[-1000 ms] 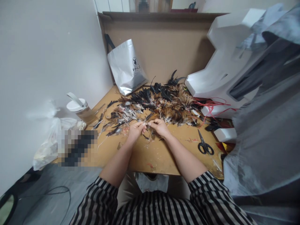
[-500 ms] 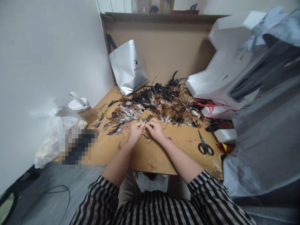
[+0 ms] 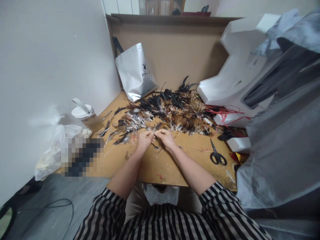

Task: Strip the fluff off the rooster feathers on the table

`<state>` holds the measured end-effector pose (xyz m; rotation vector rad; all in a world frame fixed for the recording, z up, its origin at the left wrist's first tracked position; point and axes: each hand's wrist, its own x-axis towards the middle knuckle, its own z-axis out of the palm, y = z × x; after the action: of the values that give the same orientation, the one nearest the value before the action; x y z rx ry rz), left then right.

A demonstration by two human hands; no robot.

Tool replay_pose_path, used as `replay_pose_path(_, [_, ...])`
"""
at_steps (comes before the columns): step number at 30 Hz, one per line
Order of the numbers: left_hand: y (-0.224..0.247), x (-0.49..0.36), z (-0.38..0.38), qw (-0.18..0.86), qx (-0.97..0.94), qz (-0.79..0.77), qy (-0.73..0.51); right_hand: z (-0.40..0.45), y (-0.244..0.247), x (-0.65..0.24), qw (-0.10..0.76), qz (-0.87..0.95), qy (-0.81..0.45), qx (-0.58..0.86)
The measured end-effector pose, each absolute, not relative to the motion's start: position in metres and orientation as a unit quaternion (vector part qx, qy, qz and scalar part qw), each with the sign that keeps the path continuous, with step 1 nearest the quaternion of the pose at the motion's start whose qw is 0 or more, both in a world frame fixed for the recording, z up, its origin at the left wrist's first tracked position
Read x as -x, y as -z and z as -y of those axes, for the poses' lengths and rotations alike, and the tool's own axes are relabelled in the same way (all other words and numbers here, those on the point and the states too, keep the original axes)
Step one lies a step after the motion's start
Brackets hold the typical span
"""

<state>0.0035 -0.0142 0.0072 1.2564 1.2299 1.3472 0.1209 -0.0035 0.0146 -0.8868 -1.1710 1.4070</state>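
Observation:
My left hand (image 3: 145, 140) is closed in a pinch over the table, just in front of the heap of feathers (image 3: 147, 115). A dark, curved feather (image 3: 155, 147) sticks out below its fingers. Thumb and forefinger of my right hand (image 3: 166, 138) are pinched together and meet the left fingertips at the feather's other end, which the fingers mostly hide. Black, brown and whitish feathers lie in bunches right behind both hands. Black-handled scissors (image 3: 218, 158) rest on the table to the right of my right forearm.
A silver bag (image 3: 135, 73) leans against the cardboard back panel (image 3: 175, 50). On the left stand a lidded cup (image 3: 87, 116) and a plastic bag (image 3: 48, 156). A white machine (image 3: 225, 80), red strings (image 3: 225, 113) and grey cloth (image 3: 280, 150) take up the right side.
My right hand's fingers have straightened slightly and drawn a little away from the left fingers, still meeting at the tips. The view has shifted slightly.

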Motion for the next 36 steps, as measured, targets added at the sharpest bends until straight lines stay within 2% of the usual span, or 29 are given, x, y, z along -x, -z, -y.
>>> replay_pose_path(7, [0.000,-0.003,0.013,0.498,-0.517,-0.472,-0.511,0.002,-0.012,-0.120,0.540,0.425,-0.614,0.387])
replay_pose_path(12, [-0.007,-0.001,0.015,0.558,-0.500,-0.467,-0.469,-0.003,-0.014,-0.126,0.538,0.428,-0.587,0.428])
replay_pose_path(21, [-0.013,0.009,0.017,0.496,-0.562,-0.525,-0.403,-0.011,-0.016,-0.140,0.526,0.435,-0.550,0.480])
replay_pose_path(28, [-0.022,0.010,0.018,0.456,-0.597,-0.407,-0.520,-0.011,-0.018,-0.142,0.464,0.398,-0.666,0.427])
replay_pose_path(36, [-0.018,0.003,0.019,0.602,-0.453,-0.331,-0.568,-0.007,-0.025,-0.146,0.419,0.356,-0.764,0.338])
